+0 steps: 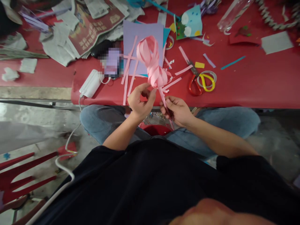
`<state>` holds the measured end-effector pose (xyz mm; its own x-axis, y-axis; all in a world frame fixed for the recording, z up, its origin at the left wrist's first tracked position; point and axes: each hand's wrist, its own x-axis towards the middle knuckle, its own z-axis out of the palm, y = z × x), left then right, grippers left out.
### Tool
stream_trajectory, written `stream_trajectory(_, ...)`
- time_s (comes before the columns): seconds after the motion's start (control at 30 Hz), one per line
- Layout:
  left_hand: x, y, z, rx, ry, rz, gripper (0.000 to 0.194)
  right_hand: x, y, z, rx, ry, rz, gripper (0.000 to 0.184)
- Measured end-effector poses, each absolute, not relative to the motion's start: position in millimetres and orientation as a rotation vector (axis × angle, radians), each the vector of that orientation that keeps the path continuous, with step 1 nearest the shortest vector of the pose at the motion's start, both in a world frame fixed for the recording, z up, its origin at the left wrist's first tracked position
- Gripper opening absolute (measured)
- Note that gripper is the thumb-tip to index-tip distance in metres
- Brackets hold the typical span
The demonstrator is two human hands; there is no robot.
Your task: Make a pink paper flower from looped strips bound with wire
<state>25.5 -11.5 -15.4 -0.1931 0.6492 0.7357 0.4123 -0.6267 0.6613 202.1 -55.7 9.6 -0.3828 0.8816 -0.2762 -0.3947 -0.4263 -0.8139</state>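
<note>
A bundle of looped pink paper strips [152,62] stands up over the near edge of the red table [257,84]. My left hand [140,101] pinches the bundle's lower left side with curled fingers. My right hand [177,110] is closed round the bundle's thin stem just below, with the stem running down past my palm. Both hands hover above my lap, close together.
Loose pink strips [127,73] and a lilac sheet [142,34] lie behind the bundle. Scissors with red and yellow handles [201,82] rest to the right. A white power bank [90,83] with a cable, newspapers [91,25] and paper scraps cover the table. A red stool [28,175] stands lower left.
</note>
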Motion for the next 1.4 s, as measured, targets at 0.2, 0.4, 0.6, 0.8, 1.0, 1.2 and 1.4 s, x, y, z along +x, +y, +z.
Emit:
stream_trajectory(0.2,31.8,-14.7,-14.2,1.779,1.164,1.88,0.026,202.4,-55.5,9.2,-0.876,-0.85,1.901,0.047)
stream_trajectory(0.4,23.7,-14.1,-10.8,1.835,1.229,1.857,0.018,203.0,-54.8,6.9,-0.873,-0.897,1.849,0.046)
stream_trajectory(0.6,13.6,-10.6,-4.9,1.957,1.169,1.917,0.011,204.6,-53.5,3.4,-0.893,-0.955,1.763,0.045)
stream_trajectory(0.8,5.3,-11.7,2.7,2.09,1.28,1.912,0.009,204.9,-52.2,4.2,-0.959,-1.08,1.644,0.047)
stream_trajectory(1.0,5.2,-14.8,1.2,2.032,1.275,1.954,0.008,205.3,-51.6,-0.1,-0.982,-1.046,1.645,0.052)
stream_trajectory(1.2,5.4,-19.1,-1.6,1.95,1.331,1.933,0.014,203.6,-52.5,-0.3,-0.942,-1.043,1.67,0.052)
stream_trajectory(1.4,9.9,-16.7,-3.9,1.9,1.208,1.94,0.013,202.6,-53.6,3.3,-0.943,-1.025,1.715,0.054)
